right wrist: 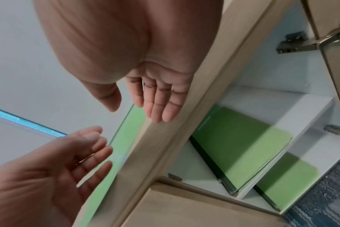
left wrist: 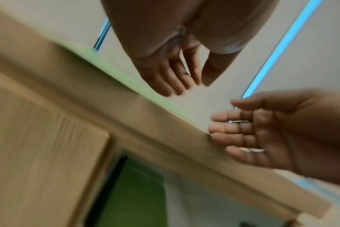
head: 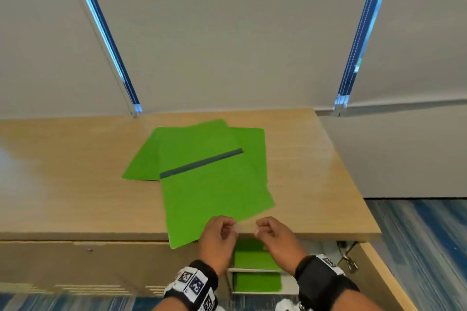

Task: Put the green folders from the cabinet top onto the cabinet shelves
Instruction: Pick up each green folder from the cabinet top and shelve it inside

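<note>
Lay fanned and overlapping on the wood-grain cabinet top (head: 75, 171): three green folders (head: 214, 197). Jutted past the front edge with one corner, the nearest folder, crossed by a dark spine strip (head: 202, 163). Peeked out from under it, one folder at the left (head: 141, 161) and one at the right (head: 255, 144). Held one flat green folder (right wrist: 239, 145) on the white upper shelf (right wrist: 311, 110), another (right wrist: 285, 181) on the shelf below.

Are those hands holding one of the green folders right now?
No. Both the left hand and right hand are empty, near the top folder's front edge.
</note>
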The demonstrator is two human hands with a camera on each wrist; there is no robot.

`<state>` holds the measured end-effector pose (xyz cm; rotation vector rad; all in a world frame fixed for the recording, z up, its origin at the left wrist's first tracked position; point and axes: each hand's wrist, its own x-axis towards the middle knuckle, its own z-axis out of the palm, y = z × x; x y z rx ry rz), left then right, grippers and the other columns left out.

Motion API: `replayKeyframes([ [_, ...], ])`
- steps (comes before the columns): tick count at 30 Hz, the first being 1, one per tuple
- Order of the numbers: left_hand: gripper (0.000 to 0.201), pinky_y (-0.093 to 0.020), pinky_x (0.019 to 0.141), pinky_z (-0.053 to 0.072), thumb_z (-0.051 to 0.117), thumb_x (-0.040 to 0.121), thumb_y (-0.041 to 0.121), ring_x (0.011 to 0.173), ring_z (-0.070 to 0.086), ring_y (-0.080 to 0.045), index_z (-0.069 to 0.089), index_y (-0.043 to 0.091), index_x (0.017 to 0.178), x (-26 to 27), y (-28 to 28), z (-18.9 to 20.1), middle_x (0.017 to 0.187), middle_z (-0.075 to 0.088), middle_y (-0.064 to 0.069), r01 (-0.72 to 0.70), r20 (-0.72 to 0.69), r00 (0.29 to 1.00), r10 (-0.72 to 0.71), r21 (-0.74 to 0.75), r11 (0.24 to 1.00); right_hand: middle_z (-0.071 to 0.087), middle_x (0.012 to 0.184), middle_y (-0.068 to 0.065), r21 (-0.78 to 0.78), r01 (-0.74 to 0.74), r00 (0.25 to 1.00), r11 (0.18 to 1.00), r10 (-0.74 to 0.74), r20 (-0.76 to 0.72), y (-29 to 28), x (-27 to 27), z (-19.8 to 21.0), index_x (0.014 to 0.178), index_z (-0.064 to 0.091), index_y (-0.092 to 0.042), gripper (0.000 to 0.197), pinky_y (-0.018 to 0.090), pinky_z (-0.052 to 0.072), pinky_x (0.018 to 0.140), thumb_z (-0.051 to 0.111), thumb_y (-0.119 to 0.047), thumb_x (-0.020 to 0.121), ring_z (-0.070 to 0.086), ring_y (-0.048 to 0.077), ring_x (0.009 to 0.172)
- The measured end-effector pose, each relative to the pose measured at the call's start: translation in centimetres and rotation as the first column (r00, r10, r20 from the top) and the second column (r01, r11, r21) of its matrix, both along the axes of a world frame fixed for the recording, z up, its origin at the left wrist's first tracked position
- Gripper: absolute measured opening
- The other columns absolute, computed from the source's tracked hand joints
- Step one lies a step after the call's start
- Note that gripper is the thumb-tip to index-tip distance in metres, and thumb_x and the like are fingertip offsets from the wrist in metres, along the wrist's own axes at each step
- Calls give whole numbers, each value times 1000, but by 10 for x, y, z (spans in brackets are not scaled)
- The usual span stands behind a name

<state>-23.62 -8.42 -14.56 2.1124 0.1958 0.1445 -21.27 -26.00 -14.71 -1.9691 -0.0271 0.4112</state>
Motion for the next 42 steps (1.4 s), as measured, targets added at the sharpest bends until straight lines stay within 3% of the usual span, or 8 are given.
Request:
replayKeyframes([
  [2,43,-33,113,28,62,85,30,131,41,-15,51,30,128,11,11,4,139,45,12,45,-32,999,-34,422,905,63,104,-3,30,29,998,999,-27,-52,6,8,6,111,58,-18,22,33,53,87,59,-25,90,62,15,99],
  [5,82,-48,117,-2,57,88,31,149,-3,-24,9,25,153,22,28,-4,161,-3,4,270,-336,940,-51,647,713,65,93,2,101,87,983,991,-69,-171,12,14,10,98,58,-17,7,31,54,74,58,-20,91,64,18,86],
  [9,81,-49,114,23,56,86,13,146,13,-26,11,27,152,24,34,-1,161,10,3,316,-354,934,-56,741,593,60,78,6,145,127,966,981,-89,-242,19,18,19,89,59,-10,12,24,47,57,53,-19,95,57,13,64],
  [17,55,-37,102,36,39,91,43,124,36,-16,36,32,144,14,23,16,142,44,10,284,-215,958,-189,649,706,67,111,16,410,264,864,873,-26,-502,30,15,24,106,54,-19,28,37,57,84,54,-44,94,66,27,100],
  [22,59,-34,103,31,42,82,58,121,37,-9,44,38,138,-9,15,19,139,45,17,366,-250,930,-268,567,738,62,121,28,628,582,780,516,-136,-611,31,25,21,126,52,6,39,50,52,87,42,8,88,61,41,104],
  [31,112,-45,120,12,28,65,91,148,10,-20,15,23,153,34,68,79,162,4,0,-96,-11,994,107,365,926,63,107,30,577,548,817,605,-239,-526,-10,38,44,93,58,9,27,59,50,88,35,16,80,62,42,90],
  [37,113,-39,113,32,57,57,86,138,35,-16,23,31,150,39,72,100,154,31,7,-27,-4,1000,27,101,995,53,79,19,565,488,861,666,-261,-437,-15,47,65,66,45,-1,23,47,53,66,33,17,74,55,34,69],
  [42,87,-33,103,43,51,75,75,125,50,-20,41,18,140,28,70,114,141,52,-3,-84,86,994,67,212,974,56,81,19,608,456,889,650,-309,-337,5,61,78,69,53,-3,13,41,49,71,50,8,64,56,28,71],
])
